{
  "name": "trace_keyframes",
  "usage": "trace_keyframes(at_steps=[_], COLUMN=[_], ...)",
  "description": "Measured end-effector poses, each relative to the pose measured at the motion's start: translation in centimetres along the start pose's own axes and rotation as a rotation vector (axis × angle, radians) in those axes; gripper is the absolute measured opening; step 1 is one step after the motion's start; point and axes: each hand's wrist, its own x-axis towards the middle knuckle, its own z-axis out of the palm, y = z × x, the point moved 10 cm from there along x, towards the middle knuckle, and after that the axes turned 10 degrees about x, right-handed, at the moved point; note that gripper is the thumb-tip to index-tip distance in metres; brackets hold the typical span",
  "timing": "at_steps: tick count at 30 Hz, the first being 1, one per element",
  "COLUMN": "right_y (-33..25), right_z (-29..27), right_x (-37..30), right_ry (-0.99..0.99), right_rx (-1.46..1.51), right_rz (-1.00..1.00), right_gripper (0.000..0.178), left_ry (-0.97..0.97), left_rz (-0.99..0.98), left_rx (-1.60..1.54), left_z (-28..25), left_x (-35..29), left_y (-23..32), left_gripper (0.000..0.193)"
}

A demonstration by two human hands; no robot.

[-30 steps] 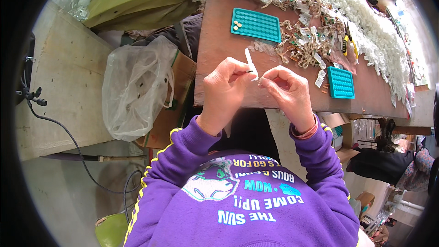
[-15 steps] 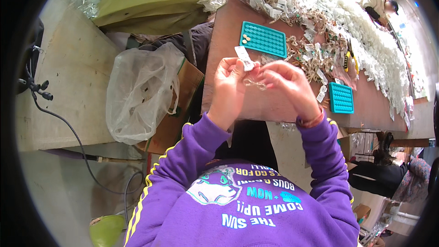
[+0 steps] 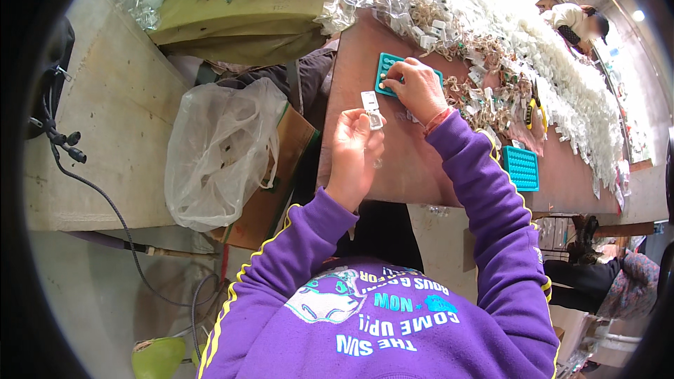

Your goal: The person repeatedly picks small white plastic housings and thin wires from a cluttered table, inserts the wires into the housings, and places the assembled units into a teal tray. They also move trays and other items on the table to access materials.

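Pinched upright between the thumb and fingers of my left hand (image 3: 355, 154) is a small white plastic piece (image 3: 372, 109), like a tag with a square lower part. A clear strand hangs just beneath those fingers. Farther off and to the right, my right hand (image 3: 420, 90) reaches over a teal tray (image 3: 385, 63) with rows of small round hollows. Its thumb and index finger come together at the tray's left end, beside small pale round pieces. What lies between these fingertips is too small to name. The hand covers much of the tray.
A long heap of clear and white packets (image 3: 562, 91) runs along the table (image 3: 414, 168), with tangled brownish strands in front. Yellow-and-black pliers (image 3: 531, 114) and a second teal tray (image 3: 521, 168) lie to the right. At left hangs a translucent bag (image 3: 217, 161); another person (image 3: 576, 24) sits far right.
My right hand has left the white piece and clear strand at my left hand and moved away to the teal tray. My left hand still holds the white piece.
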Motion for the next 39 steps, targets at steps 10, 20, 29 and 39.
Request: trace_keyframes(at_steps=[10, 20, 29, 39], right_y=[1.6, -2.0, -9.7, -11.7], right_z=[0.3, -2.8, -5.5, -4.3], right_x=[2.0, -0.1, -5.7, -5.8], right_ry=[-0.051, 0.048, -0.016, -0.144], right_rx=[0.22, 0.288, 0.294, -0.011], right_rz=[0.066, 0.026, -0.138, -0.289], right_gripper=[0.014, 0.011, 0.008, 0.008], left_ry=[-0.011, -0.054, -0.125, -0.08], left_rz=[0.013, 0.049, 0.107, 0.136], left_rx=[0.017, -0.047, 0.069, 0.132], left_z=[-0.2, 0.0, 0.9, 0.9], left_x=[0.2, 0.5, 0.3, 0.5], left_y=[-0.3, 0.1, 0.4, 0.4], left_gripper=[0.019, 0.02, 0.016, 0.009])
